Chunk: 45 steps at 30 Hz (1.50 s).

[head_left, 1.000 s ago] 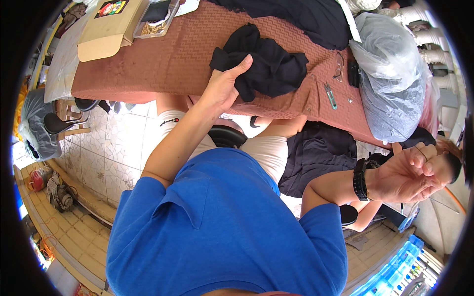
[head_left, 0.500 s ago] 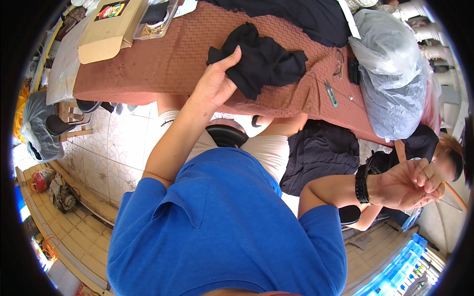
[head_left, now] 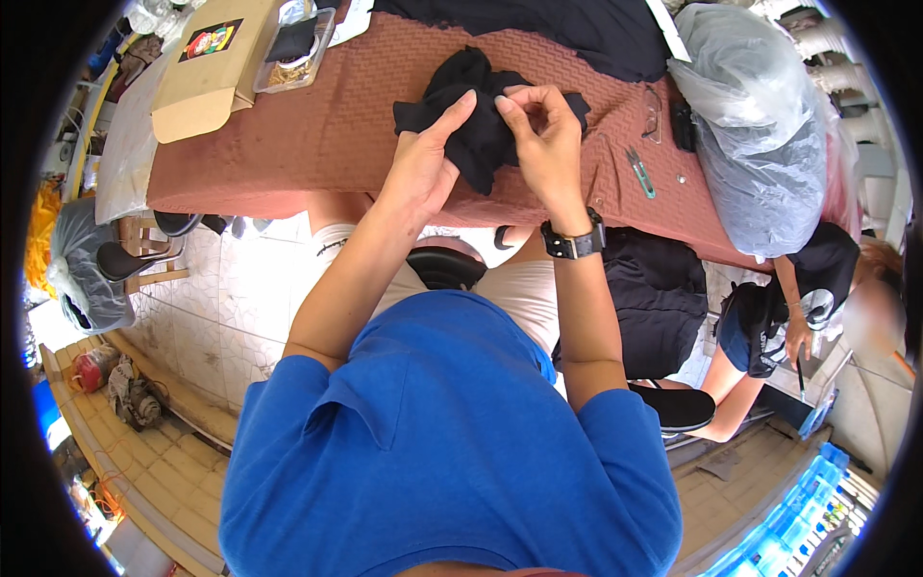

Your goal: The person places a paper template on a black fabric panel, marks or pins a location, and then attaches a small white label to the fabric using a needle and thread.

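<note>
Holding black cloth (head_left: 473, 144) at worktop's (head_left: 288, 144) near edge

Head view: clasping it in left hand (head_left: 423, 173); pinching at it with narrowed fingers of right hand (head_left: 552, 149), perhaps on something too small to tell. Might slip or pucker under loose left hold.

At twelve o'clock you have a table (head_left: 231, 183) under a reddish-brown cloth (head_left: 336, 115); at nine, white patterned floor tiles (head_left: 212, 322) (glaring in places) and a wooden frame (head_left: 159, 276). Toward eight, your floor turns to tan rectangular tiles (head_left: 178, 471).
</note>
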Motion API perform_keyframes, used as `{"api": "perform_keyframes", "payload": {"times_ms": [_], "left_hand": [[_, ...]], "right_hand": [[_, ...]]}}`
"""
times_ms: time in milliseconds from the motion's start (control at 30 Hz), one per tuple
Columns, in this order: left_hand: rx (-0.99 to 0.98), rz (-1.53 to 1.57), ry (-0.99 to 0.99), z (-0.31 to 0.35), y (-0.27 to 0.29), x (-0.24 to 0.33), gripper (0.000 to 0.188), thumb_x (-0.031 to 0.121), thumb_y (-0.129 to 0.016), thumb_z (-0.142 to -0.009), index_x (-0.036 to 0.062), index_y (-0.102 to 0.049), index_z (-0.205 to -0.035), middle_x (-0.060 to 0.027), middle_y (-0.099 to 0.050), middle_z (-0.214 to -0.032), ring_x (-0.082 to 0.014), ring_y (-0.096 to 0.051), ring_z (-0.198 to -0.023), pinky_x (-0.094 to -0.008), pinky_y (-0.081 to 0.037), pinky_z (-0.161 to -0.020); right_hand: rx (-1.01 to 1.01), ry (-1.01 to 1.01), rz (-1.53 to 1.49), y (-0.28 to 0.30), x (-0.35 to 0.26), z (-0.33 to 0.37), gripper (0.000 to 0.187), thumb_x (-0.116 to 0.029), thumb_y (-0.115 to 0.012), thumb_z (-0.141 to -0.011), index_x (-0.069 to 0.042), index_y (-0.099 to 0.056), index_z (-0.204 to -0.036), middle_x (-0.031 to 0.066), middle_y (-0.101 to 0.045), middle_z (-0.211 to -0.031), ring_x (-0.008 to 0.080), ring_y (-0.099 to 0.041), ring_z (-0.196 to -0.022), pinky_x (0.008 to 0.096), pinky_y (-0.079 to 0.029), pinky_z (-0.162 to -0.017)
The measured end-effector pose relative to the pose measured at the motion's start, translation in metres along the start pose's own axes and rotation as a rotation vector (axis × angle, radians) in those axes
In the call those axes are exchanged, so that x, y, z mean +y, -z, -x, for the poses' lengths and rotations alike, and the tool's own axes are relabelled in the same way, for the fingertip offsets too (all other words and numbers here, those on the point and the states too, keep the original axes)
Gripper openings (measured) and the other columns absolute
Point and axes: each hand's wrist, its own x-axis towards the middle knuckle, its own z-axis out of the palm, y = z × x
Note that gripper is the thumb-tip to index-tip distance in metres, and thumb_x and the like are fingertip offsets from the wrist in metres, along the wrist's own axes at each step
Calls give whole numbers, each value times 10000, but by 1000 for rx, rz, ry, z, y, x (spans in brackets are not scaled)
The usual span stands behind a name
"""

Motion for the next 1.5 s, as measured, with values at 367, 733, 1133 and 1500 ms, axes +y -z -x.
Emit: {"api": "perform_keyframes", "payload": {"times_ms": [367, 733, 1133, 1500], "left_hand": [[-27, 89, -56, -7, 7, -1, 340, 133, -712, -948, -13, -615, -1240, -128, -661, -1225, -204, -668, -1100, -345, -561, -950], [155, 105, -92, -6, 11, 4, 347, 114, -745, -920, -28, -613, -1208, -128, -669, -1195, -219, -672, -1092, -355, -563, -975], [-20, 205, 5, 0, -8, -16, 440, 158, -700, -967, 13, -524, -1344, -107, -624, -1277, -222, -634, -1167, -377, -535, -1031], [0, 79, -76, 0, -19, -40, 247, 106, -734, -935, 30, -645, -1152, -59, -678, -1122, -154, -639, -1071, -315, -545, -928]], "right_hand": [[76, 136, 104, 0, 5, 6, 147, -60, -710, -915, 12, -581, -908, 142, -687, -803, 227, -682, -752, 341, -523, -708], [162, 307, 432, -10, -21, 10, 138, 5, -674, -914, -4, -539, -886, 167, -609, -737, 313, -619, -631, 395, -473, -573], [285, 184, 493, 26, -8, 18, 155, -41, -705, -919, -5, -556, -902, 125, -645, -759, 246, -590, -613, 359, -453, -570], [254, 84, 109, 16, -16, 32, 160, -69, -730, -914, 10, -592, -897, 93, -700, -834, 149, -626, -700, 300, -504, -649]]}}
